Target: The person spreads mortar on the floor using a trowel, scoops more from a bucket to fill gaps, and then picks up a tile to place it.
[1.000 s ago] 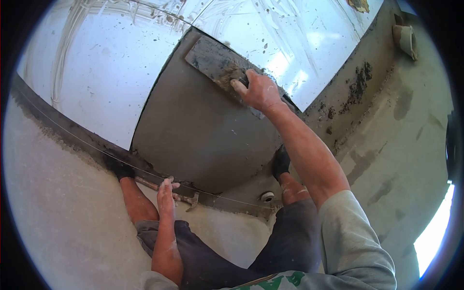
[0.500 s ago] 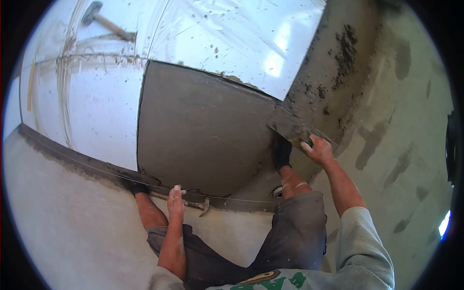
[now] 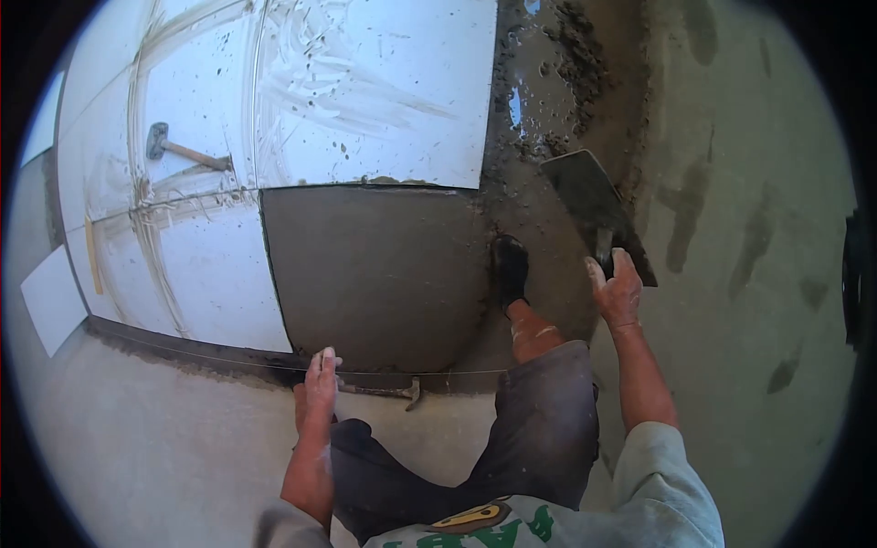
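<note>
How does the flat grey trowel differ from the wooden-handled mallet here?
The flat grey trowel is gripped in the right hand; the wooden-handled mallet lies untouched on the white glossy tiles. The trowel has a broad, smeared blade; the mallet a small dark head on a thin shaft. Both are hand tools.

I read the right hand (image 3: 618, 294) as closed around the handle of a trowel (image 3: 592, 203), with the blade pointing away from the body. Clumps of wet mortar (image 3: 559, 64) lie beyond it, beside the white tiles (image 3: 375, 91). The left hand (image 3: 320, 379) lies flat with its fingers extended and its fingertips at a taut string line (image 3: 457, 372). A metal tool (image 3: 402, 393) lies just beside that hand. I note a smoothed grey mortar bed (image 3: 375, 274) bordered by tiles. A dark shoe (image 3: 509, 263) stands at its right edge. A mallet (image 3: 183, 151) rests on the tiles.
</note>
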Motion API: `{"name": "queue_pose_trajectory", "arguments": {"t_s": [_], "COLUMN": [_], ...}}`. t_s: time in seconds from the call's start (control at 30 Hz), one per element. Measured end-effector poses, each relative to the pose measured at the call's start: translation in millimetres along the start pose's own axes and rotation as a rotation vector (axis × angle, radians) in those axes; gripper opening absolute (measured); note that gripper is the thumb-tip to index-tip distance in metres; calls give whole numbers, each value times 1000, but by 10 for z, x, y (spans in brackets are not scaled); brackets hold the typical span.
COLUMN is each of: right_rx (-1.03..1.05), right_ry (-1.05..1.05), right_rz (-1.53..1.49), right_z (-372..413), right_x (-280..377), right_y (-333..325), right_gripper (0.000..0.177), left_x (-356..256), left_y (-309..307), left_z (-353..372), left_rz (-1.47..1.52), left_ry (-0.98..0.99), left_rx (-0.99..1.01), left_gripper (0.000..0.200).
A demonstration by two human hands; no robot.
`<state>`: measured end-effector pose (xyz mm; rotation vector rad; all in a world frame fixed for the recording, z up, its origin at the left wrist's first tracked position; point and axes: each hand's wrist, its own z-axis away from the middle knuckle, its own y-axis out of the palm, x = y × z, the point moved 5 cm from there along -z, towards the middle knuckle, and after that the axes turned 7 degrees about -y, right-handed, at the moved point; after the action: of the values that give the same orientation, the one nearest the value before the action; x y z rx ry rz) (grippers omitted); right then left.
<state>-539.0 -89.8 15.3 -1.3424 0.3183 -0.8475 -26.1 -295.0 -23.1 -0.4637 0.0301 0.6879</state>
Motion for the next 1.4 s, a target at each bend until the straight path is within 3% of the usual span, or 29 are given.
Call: {"name": "queue_pose_trajectory", "arguments": {"t_s": [0.07, 0.1, 0.17, 0.33, 0.47, 0.5, 0.57, 0.6, 0.63, 0.67, 0.73, 0.8, 0.87, 0.93, 1.1, 1.33, 1.4], "right_rx": [218, 213, 573, 440, 226, 236, 499, 499, 581, 667, 743, 821, 1074, 1087, 1165, 1214, 1168], "right_ry": [197, 215, 300, 398, 415, 413, 426, 431, 487, 539, 546, 576, 542, 451, 262, 288, 270], "right_rz": [66, 36, 103, -93, -253, -255, -156, -140, -112, -87, -79, -65, -10, 75, 167, 254, 273], "right_z": [-40, -104, -140, -351, -550, -586, -532, -476, -335, -190, -2, 254, 407, 426, 541, 763, 772], "right_x": [-218, -345, -698, -800, -1010, -1050, -1225, -1303, -1363, -1404, -1426, -1470, -1587, -1685, -1893, -2232, -2156], "right_y": [198, 327, 722, 295, -264, -276, -163, -177, -168, -149, -207, -244, -143, -66, 500, 827, 673], "right_gripper": [42, 42, 40, 42, 45, 45, 43, 43, 43, 43, 43, 43, 43, 45, 48, 54, 55], "left_x": [-97, -229, -554, -1834, -2547, -2561, -2681, -2724, -2730, -2687, -2392, -2178, -1927, -1614, -792, -239, -161], "left_y": [-71, -66, -64, 351, 1109, 1159, 1312, 1343, 1306, 1233, 979, 758, 687, 649, 961, 1304, 1296], "left_z": [-74, -34, 117, 1188, 1845, 1921, 2169, 2257, 2352, 2411, 2331, 2313, 2236, 2200, 2101, 2213, 2215], "left_rz": [-82, -63, -107, -84, -121, -122, -407, -397, -348, -303, -248, -76, -48, -56, -58, -29, 27], "left_ry": [-11, 0, 30, 198, 220, 211, 597, 595, 462, 324, 326, 182, 145, -11, -150, -322, -332], "left_rx": [-50, -79, -108, -179, -71, -75, -116, -102, -83, -69, -116, -122, -109, -130, -56, 2, -36], "left_gripper": [52, 51, 51, 49, 47, 47, 48, 48, 48, 48, 46, 45, 53, 56, 58, 60, 46]}}
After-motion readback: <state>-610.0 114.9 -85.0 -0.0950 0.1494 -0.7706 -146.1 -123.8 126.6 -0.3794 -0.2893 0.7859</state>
